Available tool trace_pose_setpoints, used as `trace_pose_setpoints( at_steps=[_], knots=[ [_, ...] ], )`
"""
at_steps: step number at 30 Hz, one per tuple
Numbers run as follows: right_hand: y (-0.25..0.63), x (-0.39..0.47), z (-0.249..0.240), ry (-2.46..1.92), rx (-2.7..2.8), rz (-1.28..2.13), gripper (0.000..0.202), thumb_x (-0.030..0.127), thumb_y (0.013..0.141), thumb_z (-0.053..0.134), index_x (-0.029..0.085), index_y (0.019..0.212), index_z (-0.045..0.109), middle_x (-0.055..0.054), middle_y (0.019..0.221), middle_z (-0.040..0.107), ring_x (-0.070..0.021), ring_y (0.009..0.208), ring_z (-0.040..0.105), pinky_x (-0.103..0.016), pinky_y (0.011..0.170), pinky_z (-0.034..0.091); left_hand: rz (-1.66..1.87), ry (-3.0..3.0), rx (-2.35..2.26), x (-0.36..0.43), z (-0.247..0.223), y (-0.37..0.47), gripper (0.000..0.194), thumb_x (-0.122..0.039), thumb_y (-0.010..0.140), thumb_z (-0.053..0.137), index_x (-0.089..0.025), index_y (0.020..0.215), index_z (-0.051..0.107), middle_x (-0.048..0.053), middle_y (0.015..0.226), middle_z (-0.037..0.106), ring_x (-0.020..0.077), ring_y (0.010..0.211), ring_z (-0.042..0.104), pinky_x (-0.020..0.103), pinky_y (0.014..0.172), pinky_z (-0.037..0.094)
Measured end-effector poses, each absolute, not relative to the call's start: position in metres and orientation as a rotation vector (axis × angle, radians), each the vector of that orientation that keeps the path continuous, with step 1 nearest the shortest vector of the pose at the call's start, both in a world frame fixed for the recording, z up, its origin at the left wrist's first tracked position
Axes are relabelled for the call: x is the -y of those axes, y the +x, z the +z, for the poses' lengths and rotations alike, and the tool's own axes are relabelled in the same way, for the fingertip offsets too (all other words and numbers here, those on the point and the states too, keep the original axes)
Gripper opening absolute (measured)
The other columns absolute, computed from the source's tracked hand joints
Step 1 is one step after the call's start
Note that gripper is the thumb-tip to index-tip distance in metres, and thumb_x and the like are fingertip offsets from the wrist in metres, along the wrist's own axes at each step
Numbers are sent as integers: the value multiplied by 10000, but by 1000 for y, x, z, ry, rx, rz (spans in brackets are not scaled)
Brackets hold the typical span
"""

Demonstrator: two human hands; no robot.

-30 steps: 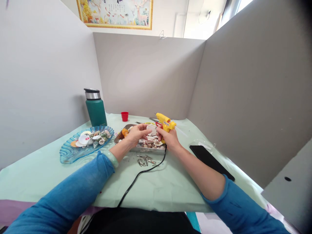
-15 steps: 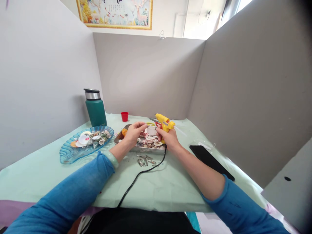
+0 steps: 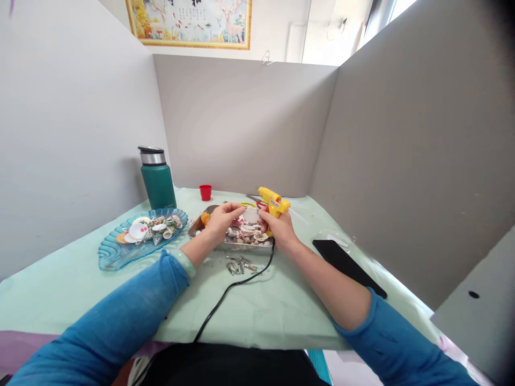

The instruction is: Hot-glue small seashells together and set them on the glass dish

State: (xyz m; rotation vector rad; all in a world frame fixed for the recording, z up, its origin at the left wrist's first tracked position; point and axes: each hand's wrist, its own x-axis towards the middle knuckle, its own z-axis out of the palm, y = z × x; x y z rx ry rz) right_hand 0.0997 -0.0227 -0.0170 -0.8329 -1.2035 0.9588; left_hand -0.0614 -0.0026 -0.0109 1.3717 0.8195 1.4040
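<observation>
My right hand (image 3: 277,226) is wrapped round a yellow hot glue gun (image 3: 270,198), its nozzle up and to the left and a clear glue stick (image 3: 296,214) out of its back. Opposite it, my left hand (image 3: 222,221) has thumb and fingers pinched together; what they hold is too small to make out. A whitish round shell (image 3: 251,215) shows between the two hands, close to both sets of fingertips; I cannot tell whether either touches it. Beneath both hands is a metal tray (image 3: 241,247) of shells (image 3: 250,231), partly covered by them.
A blue dish (image 3: 116,260) with shells stands left, near a green bottle (image 3: 156,182). A red cup (image 3: 205,192) and scissors (image 3: 260,203) lie farther back. Metal clips (image 3: 240,265) lie before the tray, beside the black cord (image 3: 225,294). A black slab (image 3: 349,268) is right.
My right hand and the glue gun have shifted very slightly to the right. My left hand's fingers have moved a little; its pinch remains.
</observation>
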Motion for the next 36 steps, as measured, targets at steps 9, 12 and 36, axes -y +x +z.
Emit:
trace_pose_setpoints(
  at_steps=[9, 12, 36],
  knots=[
    [100, 26, -14, -836, 1162, 963, 238, 350, 673, 695, 175, 751, 554, 46, 554, 574, -63, 375, 469, -195, 382, 371, 1505, 1289, -775, -1, -12, -63, 321, -358, 564, 810, -156, 760, 655, 0, 763, 601, 110, 660, 545, 237, 582, 451],
    [99, 28, -12, -830, 1143, 971, 241, 340, 671, 695, 175, 766, 547, 49, 549, 574, -60, 371, 460, -195, 387, 373, 1502, 1271, -752, -1, -11, -64, 318, -354, 571, 811, -158, 771, 661, -2, 761, 598, 107, 661, 537, 235, 585, 452],
    [101, 24, -15, -879, 1219, 982, 209, 287, 657, 679, 166, 793, 577, 16, 653, 646, -64, 389, 486, -200, 397, 377, 1427, 1095, -639, -1, -9, -67, 357, -343, 533, 848, -158, 781, 670, -27, 659, 564, 76, 577, 508, 215, 548, 439]
  ],
)
